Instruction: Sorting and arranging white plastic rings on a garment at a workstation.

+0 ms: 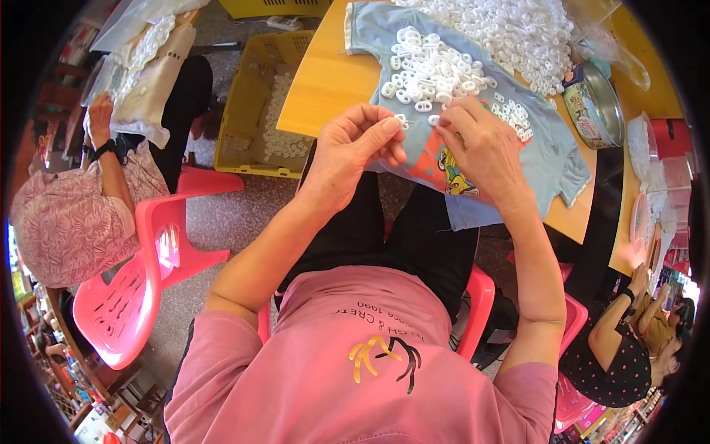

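Note:
Between the thumb and index finger of my left hand (346, 152) is a small white plastic piece (401, 120), closed in a pinch above the near edge of a wooden table (314, 81). My right hand (486, 152) is just right of it, fingertips pinched at another small white piece (434, 120). Below both hands a light blue T-shirt (473, 211) with an orange print is spread over the table. On it lies a pile of white oval two-holed pieces (421, 63), with a smaller cluster (515, 118) beyond my right hand.
A larger heap of white pieces (510, 33) covers the far table, beside a round tin (592, 107). Left of the table, a yellow crate (229, 126) on the floor holds more pieces. Pink plastic chairs (151, 274) and other seated people are on both sides.

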{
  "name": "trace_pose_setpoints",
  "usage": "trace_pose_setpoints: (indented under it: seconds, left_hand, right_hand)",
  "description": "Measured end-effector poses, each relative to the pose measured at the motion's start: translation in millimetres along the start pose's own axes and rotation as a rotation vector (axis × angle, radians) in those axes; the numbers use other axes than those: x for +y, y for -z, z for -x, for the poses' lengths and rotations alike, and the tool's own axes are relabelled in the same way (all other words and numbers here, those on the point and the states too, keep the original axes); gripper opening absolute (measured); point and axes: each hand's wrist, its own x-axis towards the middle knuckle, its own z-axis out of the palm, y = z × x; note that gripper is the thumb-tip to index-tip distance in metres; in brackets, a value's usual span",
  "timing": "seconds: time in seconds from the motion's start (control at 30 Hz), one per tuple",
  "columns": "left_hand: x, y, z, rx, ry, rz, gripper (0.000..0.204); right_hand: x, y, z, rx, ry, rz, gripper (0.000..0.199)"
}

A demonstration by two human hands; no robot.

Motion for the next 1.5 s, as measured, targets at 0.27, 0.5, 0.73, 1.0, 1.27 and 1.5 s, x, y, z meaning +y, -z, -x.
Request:
trace_pose_setpoints:
  seconds: [0.27, 0.5, 0.73, 1.0, 1.27, 1.5]
  left_hand:
    - [1.4, -14.8, -3.7, -0.069, -0.033, -0.054, 0.016]
    - [-2.5, -26.0, -6.7, -0.108, -0.022, -0.018, 0.016]
    - [-7.0, -33.0, -12.1, -0.11, 0.098, 0.148, 0.016]
    - [-6.1, -41.4, -11.6, -0.197, 0.211, 0.25, 0.019]
    - [-7.2, -40.8, -9.9, -0.209, 0.16, 0.177, 0.019]
    - [-9.4, -45.5, -6.2, -0.153, 0.083, 0.047, 0.018]
  right_hand:
    - [2.0, -0.7, -4.3, -0.067, -0.045, -0.057, 0.014]
    - [1.7, 0.2, -1.6, -0.053, -0.041, -0.062, 0.02]
    - [5.6, 17.0, 8.8, 0.173, -0.079, -0.426, 0.011]
    - [2.9, 25.3, 16.8, 0.198, 0.05, -0.477, 0.014]
    - [-2.8, 24.0, 24.5, 0.175, -0.036, -0.653, 0.012]
    - [-12.5, 12.5, 32.3, 0.19, -0.199, -0.763, 0.008]
